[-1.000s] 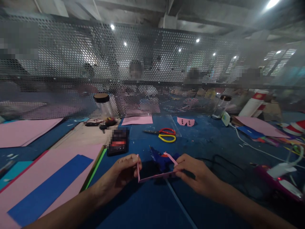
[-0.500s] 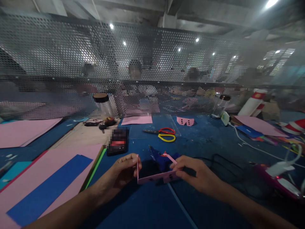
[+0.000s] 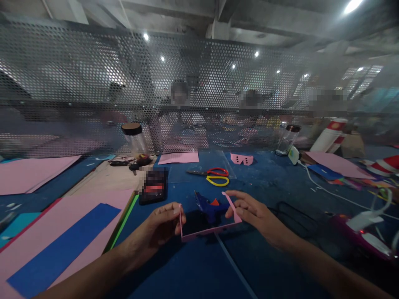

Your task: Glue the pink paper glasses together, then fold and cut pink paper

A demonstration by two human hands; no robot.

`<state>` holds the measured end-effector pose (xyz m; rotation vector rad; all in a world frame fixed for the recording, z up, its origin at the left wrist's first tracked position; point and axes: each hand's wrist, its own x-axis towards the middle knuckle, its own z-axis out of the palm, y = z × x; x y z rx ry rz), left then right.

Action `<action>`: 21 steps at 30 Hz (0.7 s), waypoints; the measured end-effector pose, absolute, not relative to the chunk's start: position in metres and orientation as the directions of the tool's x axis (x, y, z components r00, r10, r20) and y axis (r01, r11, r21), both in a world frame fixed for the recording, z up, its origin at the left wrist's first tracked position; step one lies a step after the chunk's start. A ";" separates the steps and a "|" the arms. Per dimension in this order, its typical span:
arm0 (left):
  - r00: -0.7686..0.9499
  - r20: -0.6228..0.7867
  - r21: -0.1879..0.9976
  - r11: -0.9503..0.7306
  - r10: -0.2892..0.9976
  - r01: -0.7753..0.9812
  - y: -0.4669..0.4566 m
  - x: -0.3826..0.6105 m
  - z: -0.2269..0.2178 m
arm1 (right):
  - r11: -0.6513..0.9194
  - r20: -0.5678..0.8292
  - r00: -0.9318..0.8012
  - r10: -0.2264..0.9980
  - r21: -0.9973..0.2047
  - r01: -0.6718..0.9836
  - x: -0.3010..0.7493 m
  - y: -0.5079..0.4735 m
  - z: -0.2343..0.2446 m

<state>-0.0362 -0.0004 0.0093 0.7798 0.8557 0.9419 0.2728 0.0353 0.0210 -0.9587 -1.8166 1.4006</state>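
Observation:
Between my hands I hold a pair of pink cut-out glasses (image 3: 207, 231), with the front edge low and both side arms bent away from me. My left hand (image 3: 163, 220) pinches the left arm near its end between thumb and fingers. Around the right arm, close to its fold, are the thumb and fingers of my right hand (image 3: 251, 214). Just behind the glasses lies a blue glue gun (image 3: 208, 209) with an orange-red trigger; its underside is partly hidden. Further back rest scissors (image 3: 215, 176) with red and yellow handles and another pink glasses piece (image 3: 242, 159).
Pink sheets (image 3: 37, 174) and a blue strip (image 3: 67, 247) lie on the left. Ahead are a phone-like dark device (image 3: 154, 186), a jar (image 3: 137, 143) and a perforated metal screen (image 3: 199, 91). A cable (image 3: 338, 195) and a purple power strip (image 3: 363, 238) occupy the right.
My right hand has shifted its hold on the right arm of the glasses, which now stands more upright. The front edge has tilted, hiding its cut-outs. My left hand stays nearly in place.

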 end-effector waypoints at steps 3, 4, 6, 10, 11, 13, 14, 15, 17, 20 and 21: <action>0.331 -0.268 0.855 0.382 0.905 -0.352 0.000 -0.036 0.008 | 0.052 -0.002 -0.488 0.873 -0.994 0.097 0.271 0.035 0.021; 0.335 -0.268 0.852 0.385 0.903 -0.355 0.000 -0.036 0.008 | 0.009 -0.027 -0.480 0.877 -0.997 0.073 0.271 0.036 0.021; 0.349 -0.265 0.847 0.390 0.899 -0.362 0.000 -0.036 0.008 | -0.079 -0.080 -0.471 0.878 -0.997 0.022 0.272 0.037 0.020; 0.360 -0.264 0.843 0.395 0.895 -0.364 -0.001 -0.035 0.010 | -0.233 -0.168 -0.484 0.859 -0.969 -0.077 0.274 0.040 0.016; 0.358 -0.266 0.844 0.396 0.895 -0.363 -0.001 -0.035 0.011 | -0.254 -0.176 -0.493 0.852 -0.963 -0.096 0.274 0.041 0.015; 0.357 -0.271 0.843 0.400 0.894 -0.359 -0.001 -0.035 0.011 | -0.278 -0.181 -0.506 0.843 -0.953 -0.124 0.274 0.041 0.014; 0.360 -0.270 0.843 0.400 0.893 -0.360 -0.001 -0.035 0.011 | -0.286 -0.180 -0.511 0.841 -0.949 -0.135 0.274 0.042 0.014; 0.366 -0.268 0.842 0.401 0.891 -0.361 0.000 -0.035 0.010 | -0.292 -0.180 -0.513 0.839 -0.945 -0.147 0.274 0.042 0.014; 0.376 -0.260 0.840 0.401 0.889 -0.366 0.001 -0.035 0.009 | -0.301 -0.180 -0.517 0.837 -0.940 -0.160 0.274 0.042 0.014; 0.374 -0.263 0.837 0.403 0.889 -0.370 0.001 -0.035 0.008 | -0.295 -0.169 -0.528 0.832 -0.942 -0.163 0.274 0.042 0.013; 0.369 -0.267 0.835 0.405 0.890 -0.372 0.000 -0.034 0.009 | -0.290 -0.164 -0.532 0.831 -0.943 -0.162 0.274 0.042 0.013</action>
